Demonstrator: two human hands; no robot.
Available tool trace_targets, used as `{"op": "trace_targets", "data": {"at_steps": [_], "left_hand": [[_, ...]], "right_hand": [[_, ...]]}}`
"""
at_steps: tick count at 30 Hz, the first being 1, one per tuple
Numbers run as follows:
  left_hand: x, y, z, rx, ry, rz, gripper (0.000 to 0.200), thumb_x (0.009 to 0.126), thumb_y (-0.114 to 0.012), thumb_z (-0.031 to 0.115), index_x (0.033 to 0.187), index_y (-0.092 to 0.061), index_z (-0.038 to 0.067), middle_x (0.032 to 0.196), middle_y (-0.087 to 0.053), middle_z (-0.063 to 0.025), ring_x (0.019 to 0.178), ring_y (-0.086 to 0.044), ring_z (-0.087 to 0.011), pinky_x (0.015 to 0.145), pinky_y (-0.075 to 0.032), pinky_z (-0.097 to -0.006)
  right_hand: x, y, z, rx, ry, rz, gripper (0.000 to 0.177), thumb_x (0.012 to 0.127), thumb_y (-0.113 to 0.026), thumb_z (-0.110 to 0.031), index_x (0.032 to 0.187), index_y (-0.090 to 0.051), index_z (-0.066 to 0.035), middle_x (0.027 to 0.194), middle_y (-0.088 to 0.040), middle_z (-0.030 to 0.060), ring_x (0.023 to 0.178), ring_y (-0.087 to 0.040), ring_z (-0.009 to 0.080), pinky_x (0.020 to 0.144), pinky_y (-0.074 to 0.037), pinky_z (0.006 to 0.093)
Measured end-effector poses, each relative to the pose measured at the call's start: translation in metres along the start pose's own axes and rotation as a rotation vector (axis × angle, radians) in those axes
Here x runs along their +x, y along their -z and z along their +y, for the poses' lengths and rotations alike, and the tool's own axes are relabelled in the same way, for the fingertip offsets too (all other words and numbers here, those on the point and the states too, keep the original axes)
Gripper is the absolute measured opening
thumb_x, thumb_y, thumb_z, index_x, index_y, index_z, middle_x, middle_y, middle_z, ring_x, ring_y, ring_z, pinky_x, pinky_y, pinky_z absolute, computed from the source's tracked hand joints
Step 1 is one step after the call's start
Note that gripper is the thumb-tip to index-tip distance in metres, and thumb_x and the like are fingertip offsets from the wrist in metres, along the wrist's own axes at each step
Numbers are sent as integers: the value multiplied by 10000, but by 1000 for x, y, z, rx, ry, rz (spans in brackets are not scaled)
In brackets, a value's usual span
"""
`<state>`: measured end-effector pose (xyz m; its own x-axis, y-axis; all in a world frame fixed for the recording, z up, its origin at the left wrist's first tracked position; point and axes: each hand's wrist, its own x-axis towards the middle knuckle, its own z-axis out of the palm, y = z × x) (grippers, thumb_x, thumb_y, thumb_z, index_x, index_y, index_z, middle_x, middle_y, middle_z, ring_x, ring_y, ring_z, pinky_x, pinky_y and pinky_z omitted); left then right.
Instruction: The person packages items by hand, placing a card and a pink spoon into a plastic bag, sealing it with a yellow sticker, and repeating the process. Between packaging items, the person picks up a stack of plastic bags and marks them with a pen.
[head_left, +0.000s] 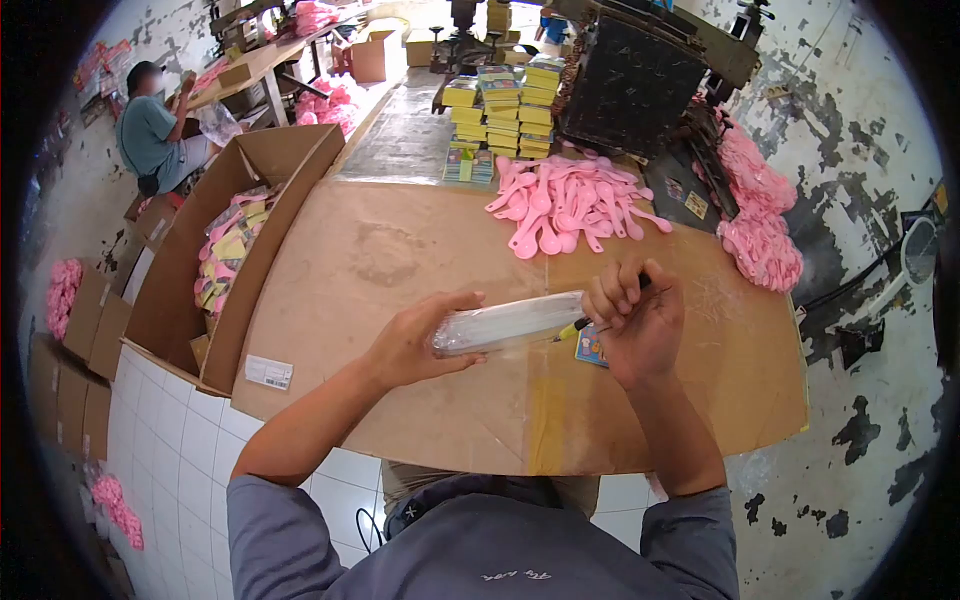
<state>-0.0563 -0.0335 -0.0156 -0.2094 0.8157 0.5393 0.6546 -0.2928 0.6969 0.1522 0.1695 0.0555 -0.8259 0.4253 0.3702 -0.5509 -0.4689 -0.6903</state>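
Observation:
My left hand (415,338) grips one end of a clear plastic-wrapped bundle (510,322), thumb above and fingers below. My right hand (635,325) is at the bundle's other end, its fingers curled round a dark pen-like tool (574,329) with a yellow part near its tip. Beneath the right hand, a small blue printed card (592,346) lies partly hidden on the cardboard-covered table (400,400). Beyond the hands is a pile of pink plastic spoons (565,205).
Stacks of yellow-edged cards (500,110) stand behind the spoons, beside a black machine (630,80). An open carton (285,200) of packets borders the table's left edge. Pink bundles (757,220) hang at the right. A person (150,130) sits at the far left.

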Motion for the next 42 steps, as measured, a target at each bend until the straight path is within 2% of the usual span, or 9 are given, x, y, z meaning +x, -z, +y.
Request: {"op": "trace_targets", "data": {"at_steps": [5,7,8,11,17,23,26,28,42], "left_hand": [[3,13,-4,-99,121,-112,690,731,-912,96,1334,-590,-5,1259,-695,-132,1153,-664,-208,1015,-525,-361],[3,13,-4,-137,231,-123,675,735,-907,87,1326,-594,-7,1250,-695,-138,1146,-658,-194,1016,-516,-351],[3,12,-5,-148,229,-105,653,738,-898,89,1314,-606,-5,1231,-701,-133,1113,-668,-192,987,-527,-343],[1,8,-8,-173,232,-71,601,745,-881,101,1282,-632,1,1171,-717,-121,1032,-685,-182,922,-550,-326],[2,10,-5,-94,292,-102,550,764,-876,145,1248,-648,17,1029,-740,-114,899,-698,-166,833,-573,-339],[-1,9,-11,-73,247,-84,522,762,-878,184,1208,-653,35,953,-734,-123,779,-702,-199,737,-569,-350],[-5,7,-19,-64,219,-85,500,763,-876,200,1182,-649,46,921,-725,-129,749,-693,-216,710,-557,-354],[-3,9,-13,-76,183,-68,489,766,-873,211,1167,-644,50,908,-718,-134,727,-686,-232,695,-551,-362],[1,10,-11,-32,189,-90,576,764,-862,179,1268,-626,36,1070,-727,-149,902,-714,-278,811,-565,-371]], "right_hand": [[5,-44,20,-49,-67,6,465,1095,-419,-431,784,-476,-90,691,-381,-15,603,-340,101,598,-303,273],[8,-42,26,-238,-74,-93,418,1100,-444,-372,803,-489,-82,680,-378,-23,581,-329,86,566,-288,264],[11,-41,28,-333,-76,-143,395,1102,-456,-343,812,-496,-78,675,-377,-27,570,-323,78,550,-280,260],[23,-53,47,-174,-31,-182,379,1106,-472,-281,799,-515,-63,652,-381,-30,538,-310,63,516,-260,248],[48,-78,71,-382,-59,-89,544,1113,-464,-335,639,-457,-68,594,-401,-22,537,-339,60,518,-277,259],[60,-95,79,-417,0,-118,554,1107,-487,-342,631,-468,-58,592,-414,-27,557,-356,61,521,-285,270],[59,-77,110,-662,-53,-94,524,1117,-443,-335,662,-458,-76,581,-393,-11,528,-327,75,511,-264,259],[64,-79,104,-642,-72,-131,534,1116,-451,-338,654,-463,-71,589,-409,-13,535,-340,73,513,-270,259],[67,-43,43,-762,-151,-120,492,1095,-489,-294,666,-492,-54,625,-455,-20,548,-378,63,504,-276,264]]}}
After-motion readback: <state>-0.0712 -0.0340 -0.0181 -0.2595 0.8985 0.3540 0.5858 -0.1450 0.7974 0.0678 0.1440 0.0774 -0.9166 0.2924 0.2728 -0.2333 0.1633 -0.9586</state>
